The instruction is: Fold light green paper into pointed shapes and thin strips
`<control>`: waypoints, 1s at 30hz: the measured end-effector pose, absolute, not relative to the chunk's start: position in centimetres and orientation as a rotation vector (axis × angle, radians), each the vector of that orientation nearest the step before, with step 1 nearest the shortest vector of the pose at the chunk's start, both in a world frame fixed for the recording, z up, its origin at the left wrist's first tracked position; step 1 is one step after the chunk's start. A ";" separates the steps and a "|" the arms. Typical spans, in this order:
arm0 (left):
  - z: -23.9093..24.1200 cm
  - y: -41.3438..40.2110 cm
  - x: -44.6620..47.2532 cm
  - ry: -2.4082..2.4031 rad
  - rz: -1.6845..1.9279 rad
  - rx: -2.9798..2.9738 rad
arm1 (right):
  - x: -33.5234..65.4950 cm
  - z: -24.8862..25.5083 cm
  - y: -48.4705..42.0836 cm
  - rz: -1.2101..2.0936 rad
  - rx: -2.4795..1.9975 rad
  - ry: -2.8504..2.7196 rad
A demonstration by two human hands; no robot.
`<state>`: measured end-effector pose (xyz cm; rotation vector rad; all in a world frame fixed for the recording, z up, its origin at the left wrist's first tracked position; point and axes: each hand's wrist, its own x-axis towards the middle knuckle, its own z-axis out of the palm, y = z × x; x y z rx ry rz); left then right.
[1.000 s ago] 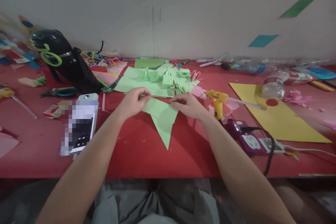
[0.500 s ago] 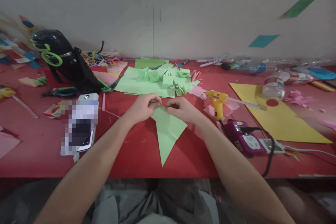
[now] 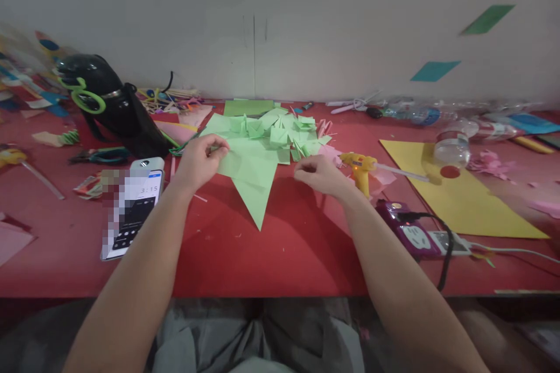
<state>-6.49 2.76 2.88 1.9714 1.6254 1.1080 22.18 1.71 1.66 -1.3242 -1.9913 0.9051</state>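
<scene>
My left hand (image 3: 202,162) pinches the left corner of a light green sheet of paper (image 3: 251,178). This sheet is partly folded and one pointed end hangs toward the table's front edge. To the right of the sheet, apart from it, my right hand (image 3: 321,175) has its fingers curled together with nothing visible in them. Just behind the sheet lie folded light green paper pieces (image 3: 280,131) on flat green paper (image 3: 216,123).
On the right are a yellow glue gun (image 3: 361,169), a purple power strip (image 3: 405,230), yellow paper (image 3: 464,204) and a plastic bottle (image 3: 452,154). On the left stand a black bottle (image 3: 118,99) and a phone (image 3: 135,210). Pliers (image 3: 102,155) lie behind the phone.
My hands have moved apart. The left has carried the green sheet to the left and away from me, its point swinging round. The right has let go of it.
</scene>
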 end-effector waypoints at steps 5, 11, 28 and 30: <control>2.6 2.6 -5.5 1.507 1.104 1.946 | 20.6 2.1 1.2 0.896 -1.157 -1.917; 2.3 1.9 -4.3 1.487 1.004 2.040 | 19.6 1.5 0.8 0.877 -1.176 -2.014; 2.3 0.7 -2.2 1.361 0.846 2.288 | 19.0 1.4 0.2 0.760 -1.033 -2.153; 2.3 0.9 -2.7 1.412 0.817 2.274 | 19.3 1.6 0.3 0.754 -1.053 -2.111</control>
